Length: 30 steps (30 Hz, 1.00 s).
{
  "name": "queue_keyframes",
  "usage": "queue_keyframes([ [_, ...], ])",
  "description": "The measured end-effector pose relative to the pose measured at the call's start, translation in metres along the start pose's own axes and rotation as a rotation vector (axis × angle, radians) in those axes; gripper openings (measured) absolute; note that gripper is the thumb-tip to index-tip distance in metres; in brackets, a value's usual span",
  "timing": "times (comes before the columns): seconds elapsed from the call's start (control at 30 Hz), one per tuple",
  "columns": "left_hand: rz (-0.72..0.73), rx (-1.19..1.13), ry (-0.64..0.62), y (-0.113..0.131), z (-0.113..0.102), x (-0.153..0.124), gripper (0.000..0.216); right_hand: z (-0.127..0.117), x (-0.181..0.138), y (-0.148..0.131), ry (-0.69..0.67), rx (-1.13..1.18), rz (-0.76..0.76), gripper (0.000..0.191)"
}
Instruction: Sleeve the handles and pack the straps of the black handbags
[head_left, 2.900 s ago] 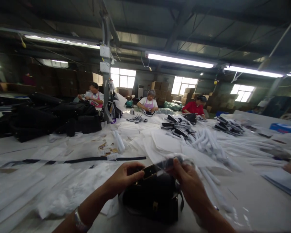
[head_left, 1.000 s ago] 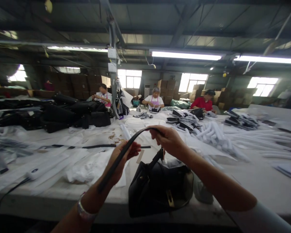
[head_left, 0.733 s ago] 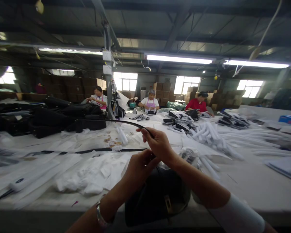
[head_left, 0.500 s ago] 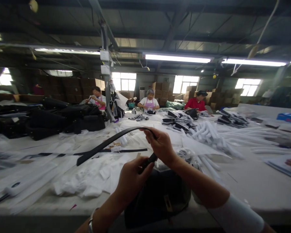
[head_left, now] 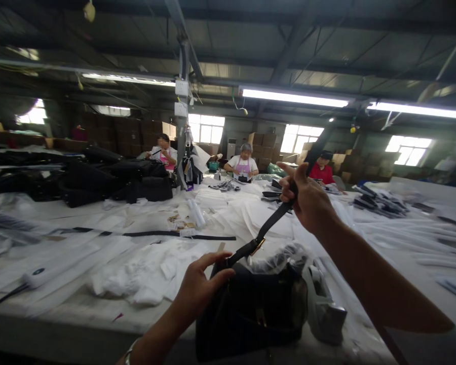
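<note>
A black handbag (head_left: pixel 247 319) with a gold-coloured clasp stands at the table's front edge, its body dark and hard to make out. From its upper left side a black strap (head_left: pixel 271 220) runs up to the right, with a gold buckle (head_left: pixel 259 247) low on it. My left hand (head_left: pixel 203 281) is closed on the strap's lower end, thumb and fingers around it beside the bag. Higher up, my right hand (head_left: pixel 313 203) grips the strap and holds it taut, one finger pointing out. Clear plastic wrap (head_left: pixel 279 259) covers something curved on top of the bag.
A grey tape dispenser (head_left: pixel 325 309) stands right of the bag. Crumpled white sheets (head_left: pixel 137 276) lie to the left, a black strip (head_left: pixel 175 234) behind them. Black bags (head_left: pixel 99 177) are heaped far left. Co-workers sit across the table, one in a pink apron (head_left: pixel 243 170).
My right hand has moved up and right, pulling the strap from a bent arc into a straight line. My left hand stays by the bag. The view has turned slightly left.
</note>
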<state>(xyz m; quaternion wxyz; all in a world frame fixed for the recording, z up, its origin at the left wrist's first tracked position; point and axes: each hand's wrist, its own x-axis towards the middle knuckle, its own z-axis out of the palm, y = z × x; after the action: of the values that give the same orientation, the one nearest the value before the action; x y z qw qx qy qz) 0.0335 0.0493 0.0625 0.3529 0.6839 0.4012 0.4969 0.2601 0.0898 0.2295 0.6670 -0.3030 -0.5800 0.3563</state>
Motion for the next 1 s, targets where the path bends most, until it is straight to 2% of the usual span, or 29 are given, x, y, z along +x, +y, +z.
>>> queue_keyframes([
  [0.17,-0.030,-0.071,0.016,-0.004,0.005,-0.001,0.022,0.004,-0.014,-0.032,-0.217,-0.234,0.031,0.067],
  [0.27,-0.042,-0.102,0.023,-0.005,0.006,-0.005,0.022,0.008,-0.026,-0.039,-0.423,-0.442,0.058,0.053],
  [0.37,-0.044,-0.102,0.021,-0.003,0.004,-0.008,0.028,0.010,-0.040,-0.034,-0.629,-0.805,0.062,0.034],
  [0.5,-0.014,0.006,0.014,0.001,0.002,-0.012,0.032,0.012,-0.061,-0.019,-0.768,-1.195,0.007,0.024],
  [0.6,-0.002,0.034,0.009,0.004,0.003,-0.014,0.029,0.010,-0.070,-0.015,-0.806,-1.334,0.045,0.027],
  [0.87,-0.040,-0.072,0.069,0.006,0.011,-0.019,0.029,0.003,-0.064,-0.022,-0.756,-1.507,0.175,0.028],
  [1.0,0.012,-0.048,0.081,0.008,0.013,-0.021,0.025,0.011,-0.064,-0.023,-0.755,-1.600,0.136,0.032],
])
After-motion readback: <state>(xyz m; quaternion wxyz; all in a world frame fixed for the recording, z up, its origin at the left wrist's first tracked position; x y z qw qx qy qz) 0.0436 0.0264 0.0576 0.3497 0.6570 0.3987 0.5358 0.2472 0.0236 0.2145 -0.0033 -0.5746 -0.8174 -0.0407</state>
